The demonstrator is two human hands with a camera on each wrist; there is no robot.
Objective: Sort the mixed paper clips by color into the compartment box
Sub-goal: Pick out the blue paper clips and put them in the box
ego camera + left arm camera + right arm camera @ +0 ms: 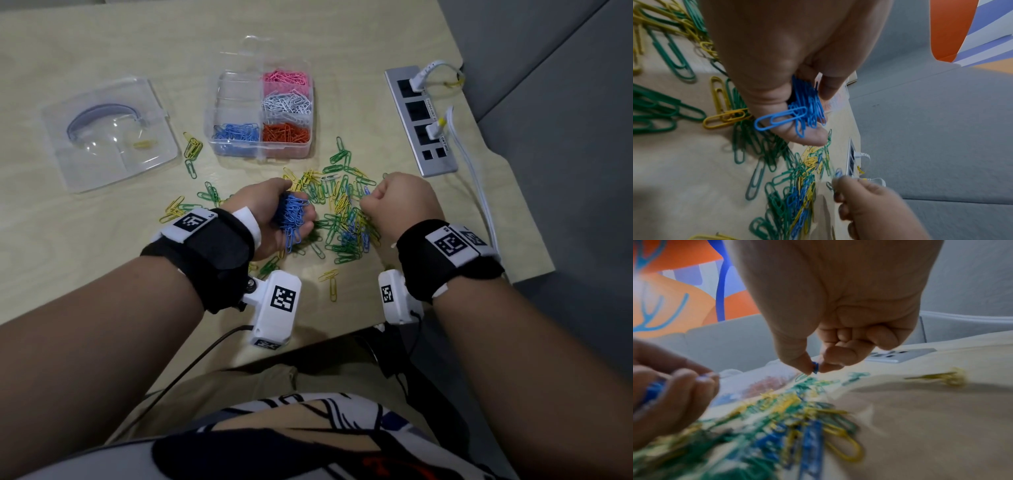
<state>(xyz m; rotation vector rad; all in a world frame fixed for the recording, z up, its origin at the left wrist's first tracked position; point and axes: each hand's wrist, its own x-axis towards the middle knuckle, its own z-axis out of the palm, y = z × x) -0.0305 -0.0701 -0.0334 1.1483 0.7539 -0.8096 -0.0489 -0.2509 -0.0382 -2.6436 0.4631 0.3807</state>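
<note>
A clear compartment box [219, 113] stands at the table's back, with pink, white, blue and orange clips in separate cells and two left cells bare. A mixed pile of green, yellow and blue paper clips [342, 209] lies in front of it. My left hand [274, 216] is cupped around a bunch of blue clips [291, 216], also seen in the left wrist view as blue clips [803, 107]. My right hand [400, 202] hovers over the pile's right side, thumb and forefinger pinching one blue clip [815, 367].
The box's clear lid [109, 137] lies at the left with a yellow clip on it. A silver power strip [421, 120] with white cables sits at the right near the table edge. Loose clips are scattered toward the front edge.
</note>
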